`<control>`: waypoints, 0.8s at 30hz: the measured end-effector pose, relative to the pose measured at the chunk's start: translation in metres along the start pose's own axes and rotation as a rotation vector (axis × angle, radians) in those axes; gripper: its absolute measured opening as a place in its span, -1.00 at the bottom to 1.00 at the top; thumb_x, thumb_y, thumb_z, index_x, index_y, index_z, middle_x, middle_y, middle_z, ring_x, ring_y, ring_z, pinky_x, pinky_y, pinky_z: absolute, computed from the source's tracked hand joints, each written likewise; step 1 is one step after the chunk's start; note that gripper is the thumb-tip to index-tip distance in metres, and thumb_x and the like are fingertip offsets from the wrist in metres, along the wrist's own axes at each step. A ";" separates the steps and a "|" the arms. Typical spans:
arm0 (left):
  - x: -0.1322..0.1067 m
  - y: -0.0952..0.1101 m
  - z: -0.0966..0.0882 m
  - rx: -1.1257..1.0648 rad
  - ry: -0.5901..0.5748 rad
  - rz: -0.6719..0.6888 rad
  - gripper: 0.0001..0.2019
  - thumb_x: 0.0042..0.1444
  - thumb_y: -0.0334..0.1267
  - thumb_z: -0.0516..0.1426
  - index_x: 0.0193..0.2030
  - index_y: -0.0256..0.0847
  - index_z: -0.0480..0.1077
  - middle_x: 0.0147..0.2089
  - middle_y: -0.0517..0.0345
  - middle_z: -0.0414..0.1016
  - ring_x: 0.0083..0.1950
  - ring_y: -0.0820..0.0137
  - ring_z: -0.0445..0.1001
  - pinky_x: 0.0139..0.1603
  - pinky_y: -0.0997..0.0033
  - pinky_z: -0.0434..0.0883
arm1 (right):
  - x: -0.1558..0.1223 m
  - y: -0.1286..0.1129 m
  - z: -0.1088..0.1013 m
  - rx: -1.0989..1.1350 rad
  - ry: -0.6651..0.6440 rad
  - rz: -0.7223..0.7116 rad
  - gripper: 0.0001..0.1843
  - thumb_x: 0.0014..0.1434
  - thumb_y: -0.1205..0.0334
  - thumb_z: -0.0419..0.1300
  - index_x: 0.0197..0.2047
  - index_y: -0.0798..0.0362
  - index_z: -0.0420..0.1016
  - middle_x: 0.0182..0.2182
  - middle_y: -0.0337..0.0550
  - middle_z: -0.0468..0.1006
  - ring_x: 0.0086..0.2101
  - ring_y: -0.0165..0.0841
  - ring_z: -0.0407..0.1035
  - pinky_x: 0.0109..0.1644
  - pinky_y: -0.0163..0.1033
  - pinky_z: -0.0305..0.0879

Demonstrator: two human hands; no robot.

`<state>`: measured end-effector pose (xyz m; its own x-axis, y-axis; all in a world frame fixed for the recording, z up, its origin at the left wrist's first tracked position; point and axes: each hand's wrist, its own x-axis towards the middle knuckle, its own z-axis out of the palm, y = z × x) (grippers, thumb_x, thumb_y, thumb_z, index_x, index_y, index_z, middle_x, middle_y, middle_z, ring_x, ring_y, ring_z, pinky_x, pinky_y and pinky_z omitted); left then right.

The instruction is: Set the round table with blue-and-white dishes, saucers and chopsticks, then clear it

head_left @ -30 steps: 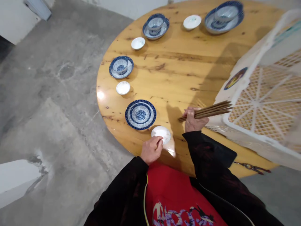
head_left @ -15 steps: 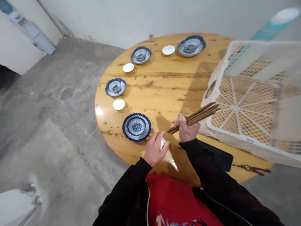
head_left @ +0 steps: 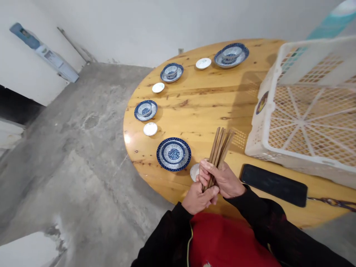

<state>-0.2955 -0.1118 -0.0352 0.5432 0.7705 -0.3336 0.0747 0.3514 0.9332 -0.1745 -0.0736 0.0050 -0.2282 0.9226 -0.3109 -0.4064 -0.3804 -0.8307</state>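
A bundle of brown chopsticks (head_left: 218,146) stands upright between my two hands, its tips fanned slightly apart. My right hand (head_left: 224,178) wraps round the middle of the bundle. Lower down, my left hand (head_left: 200,196) closes on the bottom ends. Partly hidden behind my fingers, a small white dish (head_left: 194,171) sits on the wooden table (head_left: 200,111). Left of it is a blue-and-white bowl (head_left: 172,152) on a matching plate (head_left: 162,162).
More bowls on plates (head_left: 146,110) and small white dishes (head_left: 150,129) follow the table's curved left edge. A large white plastic crate (head_left: 258,137) stands at the right. Before it lies a black phone (head_left: 274,184) with a strap. A water dispenser (head_left: 57,61) stands far left.
My left hand has left the small white dish and joined my right hand at the chopsticks. The bundle has swung from slanting right to nearly upright. The view has shifted slightly.
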 end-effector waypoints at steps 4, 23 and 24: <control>0.000 0.001 -0.001 -0.039 0.023 0.018 -0.39 0.11 0.38 0.11 -0.53 -0.19 0.24 -0.63 0.27 0.23 -0.61 0.57 0.16 -0.58 0.50 0.12 | -0.005 -0.001 -0.009 -0.247 0.016 -0.109 -0.48 0.16 -0.23 0.30 -0.51 0.07 0.47 -0.56 -0.18 0.48 -0.51 -0.39 0.38 -0.37 -0.29 0.38; -0.010 -0.017 -0.005 -0.456 -0.234 -0.152 -0.41 -0.05 0.29 0.32 -0.44 -0.27 0.30 -0.70 0.35 0.22 -0.76 0.68 -0.01 -0.74 0.58 -0.08 | -0.022 -0.028 -0.038 -0.141 0.340 -0.373 -0.63 0.01 -0.07 0.47 -0.24 0.01 0.63 -0.48 -0.24 0.53 -0.53 -0.44 0.35 -0.45 -0.32 0.35; -0.009 -0.020 -0.005 -0.479 -0.258 -0.141 -0.40 -0.06 0.31 0.32 -0.45 -0.27 0.30 -0.70 0.35 0.22 -0.76 0.69 -0.02 -0.75 0.58 -0.07 | -0.022 -0.029 -0.037 -0.148 0.333 -0.370 -0.64 0.01 -0.07 0.47 -0.25 0.01 0.62 -0.50 -0.24 0.52 -0.53 -0.44 0.36 -0.44 -0.32 0.35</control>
<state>-0.3065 -0.1232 -0.0515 0.7469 0.5644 -0.3515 -0.1936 0.6903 0.6971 -0.1251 -0.0806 0.0187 0.2109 0.9730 -0.0935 -0.2712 -0.0337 -0.9619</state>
